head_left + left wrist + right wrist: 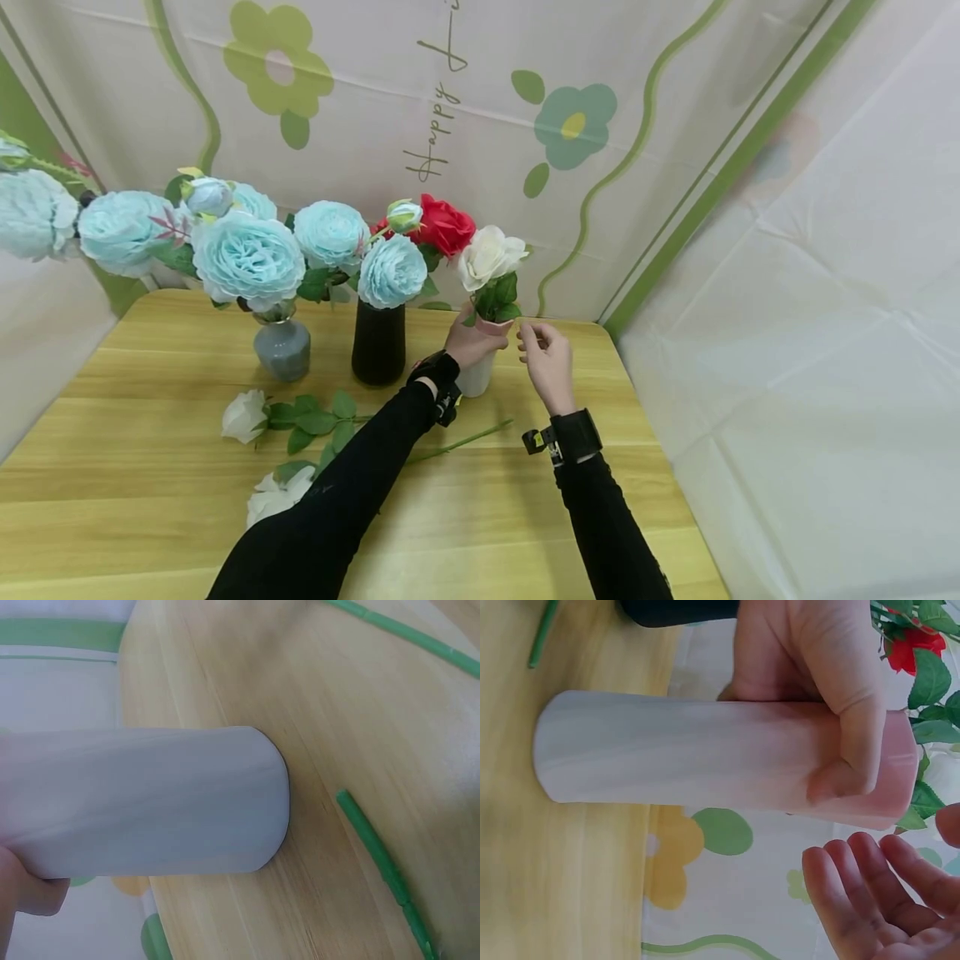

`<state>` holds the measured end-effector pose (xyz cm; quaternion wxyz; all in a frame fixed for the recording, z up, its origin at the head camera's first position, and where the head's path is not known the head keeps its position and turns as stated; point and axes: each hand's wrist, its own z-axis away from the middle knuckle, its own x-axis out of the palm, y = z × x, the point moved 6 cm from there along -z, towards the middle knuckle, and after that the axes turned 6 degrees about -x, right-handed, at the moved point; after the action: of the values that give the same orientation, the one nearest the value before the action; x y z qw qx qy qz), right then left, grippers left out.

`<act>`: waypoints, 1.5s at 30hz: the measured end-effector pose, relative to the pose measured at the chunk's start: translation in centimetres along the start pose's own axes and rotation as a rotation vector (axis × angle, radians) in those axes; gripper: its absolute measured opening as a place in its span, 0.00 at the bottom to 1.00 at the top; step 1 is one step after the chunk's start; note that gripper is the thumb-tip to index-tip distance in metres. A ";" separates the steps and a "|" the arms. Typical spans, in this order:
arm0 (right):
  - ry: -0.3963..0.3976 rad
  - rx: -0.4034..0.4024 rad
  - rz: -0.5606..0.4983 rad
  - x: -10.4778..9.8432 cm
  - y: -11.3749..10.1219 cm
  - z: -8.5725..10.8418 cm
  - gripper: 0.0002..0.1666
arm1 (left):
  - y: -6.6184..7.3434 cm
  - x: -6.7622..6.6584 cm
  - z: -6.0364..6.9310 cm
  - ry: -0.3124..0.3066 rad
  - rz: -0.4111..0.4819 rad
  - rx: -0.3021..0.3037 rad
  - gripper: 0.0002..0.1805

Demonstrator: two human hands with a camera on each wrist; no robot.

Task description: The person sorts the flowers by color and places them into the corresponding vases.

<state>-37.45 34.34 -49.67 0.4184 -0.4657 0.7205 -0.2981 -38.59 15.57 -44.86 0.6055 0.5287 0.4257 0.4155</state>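
Observation:
My left hand grips a white and pink vase near its rim, thumb curled round the front. A white rose with green leaves stands in that vase. Just right of the rim is my right hand, its fingers loosely bent and holding nothing; in the right wrist view its fingertips are apart from the vase. Two more white roses lie on the table, one white rose farther back and another white rose partly hidden by my left sleeve.
Left of the gripped vase stands a black vase with red roses behind. A grey vase holds large light-blue flowers that spread left. A green stem lies on the wooden table. A printed cloth hangs behind.

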 end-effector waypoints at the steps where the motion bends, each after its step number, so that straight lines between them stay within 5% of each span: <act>1: -0.002 0.003 -0.002 0.0 -0.3 0.5 0.21 | -0.1 0.0 0.0 -0.001 -0.004 0.000 0.52; 8: -0.012 0.001 0.038 -0.3 -2.0 2.7 0.19 | -0.5 0.1 -0.2 -0.007 -0.009 0.009 0.50; 17: -0.035 0.017 0.007 -0.3 -9.3 5.2 0.19 | -0.4 0.3 -0.1 0.006 -0.032 0.033 0.48; 23: -0.051 0.151 0.069 0.1 -9.7 6.5 0.13 | -0.2 0.2 0.2 0.000 0.005 0.043 0.47; 28: -0.090 0.184 0.146 0.7 -9.1 7.0 0.10 | 0.0 -0.1 0.4 -0.023 0.059 0.054 0.46; 35: -0.333 0.056 0.334 3.1 -8.9 8.1 0.07 | -0.1 0.0 -0.2 -0.009 0.034 0.070 0.45; 40: -0.585 -0.088 0.412 5.7 -8.7 9.2 0.08 | 0.0 0.0 -0.2 -0.013 0.047 0.033 0.47; 45: -0.711 -0.228 0.477 7.4 -8.9 10.1 0.10 | 0.2 -0.3 -0.1 -0.022 0.068 -0.017 0.50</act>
<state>-26.41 23.63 -49.54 0.6433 -0.4031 0.6474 0.0671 -38.74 15.36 -44.68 0.6003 0.5421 0.3972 0.4335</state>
